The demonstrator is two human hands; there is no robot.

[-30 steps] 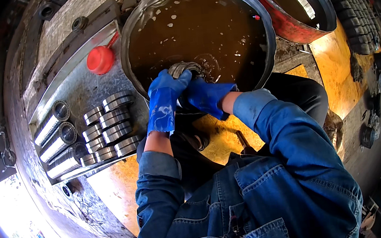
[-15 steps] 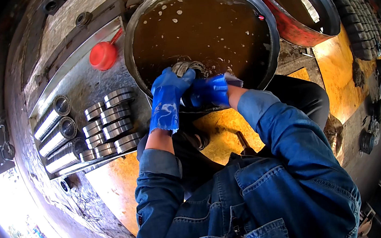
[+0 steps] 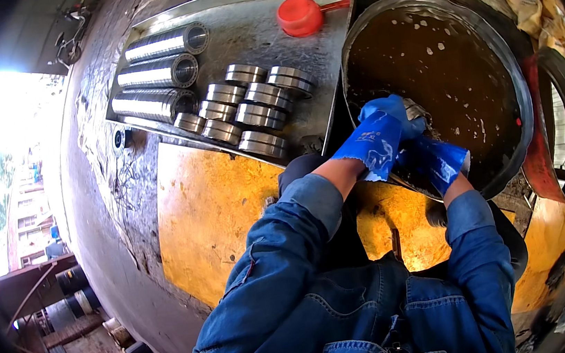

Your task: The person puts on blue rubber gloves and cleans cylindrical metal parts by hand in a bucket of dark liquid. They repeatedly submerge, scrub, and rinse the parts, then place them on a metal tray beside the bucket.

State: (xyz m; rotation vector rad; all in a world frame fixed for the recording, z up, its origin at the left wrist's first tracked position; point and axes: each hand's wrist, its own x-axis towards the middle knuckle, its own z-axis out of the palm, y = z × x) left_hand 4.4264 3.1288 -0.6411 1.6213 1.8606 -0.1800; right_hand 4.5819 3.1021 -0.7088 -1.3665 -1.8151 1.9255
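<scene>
Both my hands wear blue rubber gloves and meet over the near left part of a round tub (image 3: 519,165) of brown, murky liquid. My left hand (image 3: 387,114) is closed around a metal bearing ring (image 3: 417,109), which shows only in part beyond the fingers. Just below and to the right is my right hand (image 3: 433,156), close against the left. Its cuff and wrist show, but its fingers are hidden. Pale flecks of foam float on the liquid.
To the left, a metal tray (image 3: 238,34) holds several shiny bearing rings (image 3: 260,115), long stacks of rings (image 3: 159,73) and a red ladle (image 3: 300,17). A red-sided drum (image 3: 538,140) stands right of the tub. Yellow board (image 3: 213,212) covers floor near me.
My view has swung left, so the tray and tub appear farther right. Both hands remain together by the tub's near rim, with the left still on the bearing ring.
</scene>
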